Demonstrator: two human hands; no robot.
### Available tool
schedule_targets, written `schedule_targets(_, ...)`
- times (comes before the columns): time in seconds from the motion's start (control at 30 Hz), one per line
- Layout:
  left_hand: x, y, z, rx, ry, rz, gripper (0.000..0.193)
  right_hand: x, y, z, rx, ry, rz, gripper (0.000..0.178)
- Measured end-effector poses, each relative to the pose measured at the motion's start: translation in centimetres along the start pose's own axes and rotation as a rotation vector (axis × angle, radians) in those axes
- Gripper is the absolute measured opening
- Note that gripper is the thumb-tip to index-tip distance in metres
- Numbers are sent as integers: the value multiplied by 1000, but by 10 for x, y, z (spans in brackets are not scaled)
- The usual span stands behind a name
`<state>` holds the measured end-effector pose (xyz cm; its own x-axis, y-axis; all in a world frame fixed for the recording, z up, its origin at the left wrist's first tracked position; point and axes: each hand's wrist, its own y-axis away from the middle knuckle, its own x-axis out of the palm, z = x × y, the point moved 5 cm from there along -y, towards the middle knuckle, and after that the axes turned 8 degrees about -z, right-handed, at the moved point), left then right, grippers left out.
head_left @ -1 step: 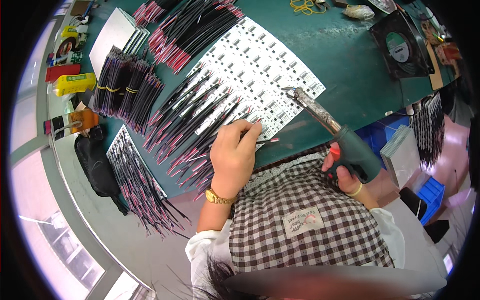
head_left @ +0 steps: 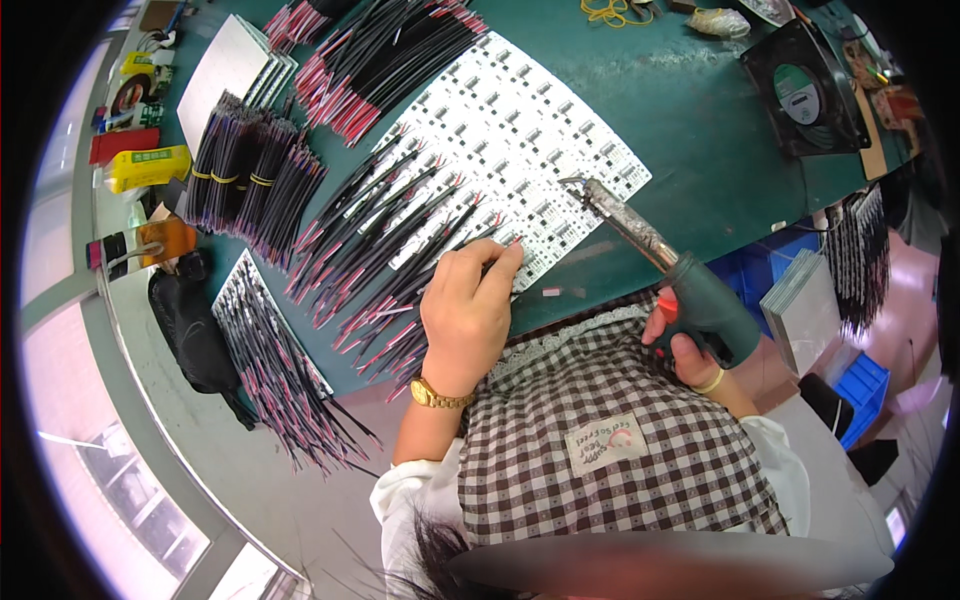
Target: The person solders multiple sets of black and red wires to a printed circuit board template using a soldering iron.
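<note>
While the left hand point(head_left: 466, 305) curls, contents unclear, the right point(head_left: 692, 361) clasps a green soldering-gun point(head_left: 716, 312).

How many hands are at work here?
2: the left hand at the near edge of the white circuit board, the right hand, partly hidden, holding the dark green soldering tool.
</note>
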<state>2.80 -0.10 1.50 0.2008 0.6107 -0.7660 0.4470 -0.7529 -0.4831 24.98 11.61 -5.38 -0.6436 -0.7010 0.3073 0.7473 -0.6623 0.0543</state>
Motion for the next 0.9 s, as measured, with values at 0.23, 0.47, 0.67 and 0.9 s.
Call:
schedule_targets(0.23, 3, 0, -5, 73, -59, -16, 31, 5, 7, 9, 39, 327, 245, 46)
schedule_targets(0.47, 2, 1, -6, 73, -60, 5, 34, -3, 0, 19, -90, 696, 238, 34)
schedule_targets(0.67, 3, 2, -7, 78, -64, -6, 35, -1, 0, 13, -2, 349, 291, 34)
schedule_targets(0.9, 5, 2, -7, 70, -49, -14, 35, 8, -4, 26, -235, 779, 288, 34)
